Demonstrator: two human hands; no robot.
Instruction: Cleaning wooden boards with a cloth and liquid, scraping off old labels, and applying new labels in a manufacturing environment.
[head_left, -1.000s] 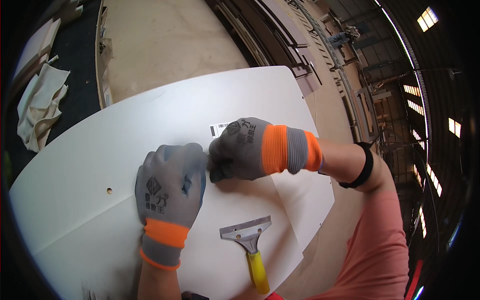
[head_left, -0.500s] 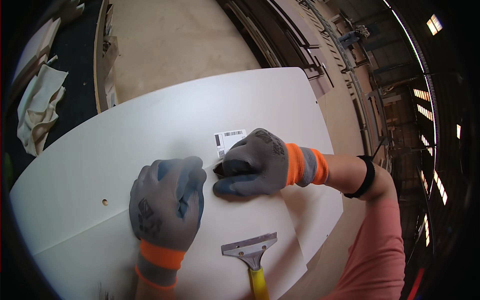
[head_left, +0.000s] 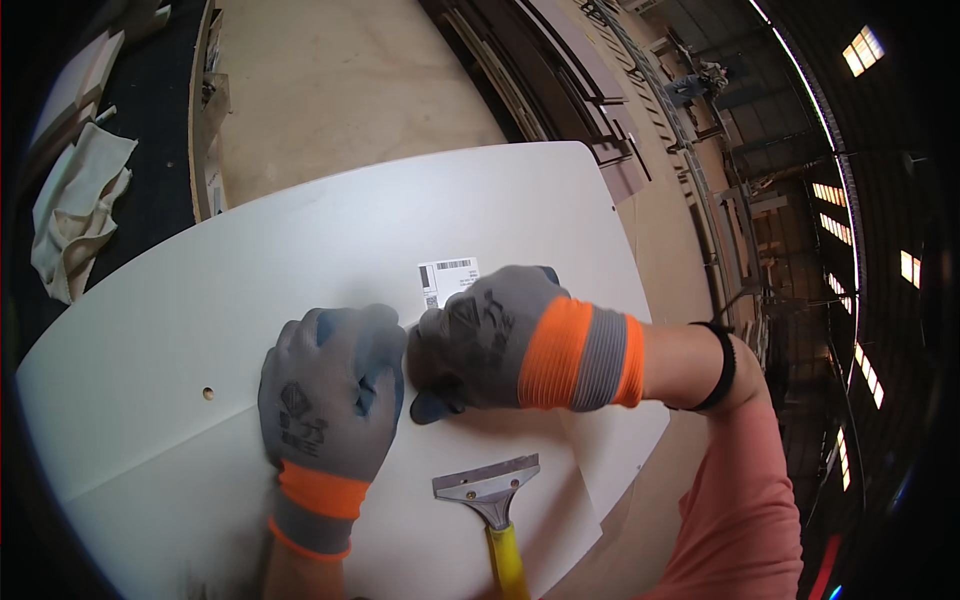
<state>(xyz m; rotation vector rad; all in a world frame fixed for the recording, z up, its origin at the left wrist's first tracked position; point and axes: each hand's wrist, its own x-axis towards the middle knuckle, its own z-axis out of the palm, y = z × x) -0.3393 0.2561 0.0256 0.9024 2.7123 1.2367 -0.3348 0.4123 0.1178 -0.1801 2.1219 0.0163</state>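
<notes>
Both hands wear grey-blue work gloves with orange and grey cuffs, close together above a large white panel (head_left: 300,240). My left hand (head_left: 332,390) is closed, its fingers curled in over a straight edge where a second white board (head_left: 400,500) lies on the panel. Beside it my right hand (head_left: 490,335) is closed too, wrist turned over, its fingertips meeting the left hand's. Whatever either hand grips is hidden. Just past the right hand is a white label (head_left: 447,275) with barcodes, partly covered. A wide-blade scraper (head_left: 495,495) with a yellow handle lies nearer me.
A small hole (head_left: 208,393) pierces the panel at left. Crumpled pale cloth (head_left: 80,215) lies on a dark surface at far left. Stacked brown boards (head_left: 530,75) stand beyond the panel. Far off at upper right, a person (head_left: 695,85) is among racks.
My right hand has shifted left and rolled over against the left hand. The small dark thing at its fingertips is now hidden. My left hand has barely moved.
</notes>
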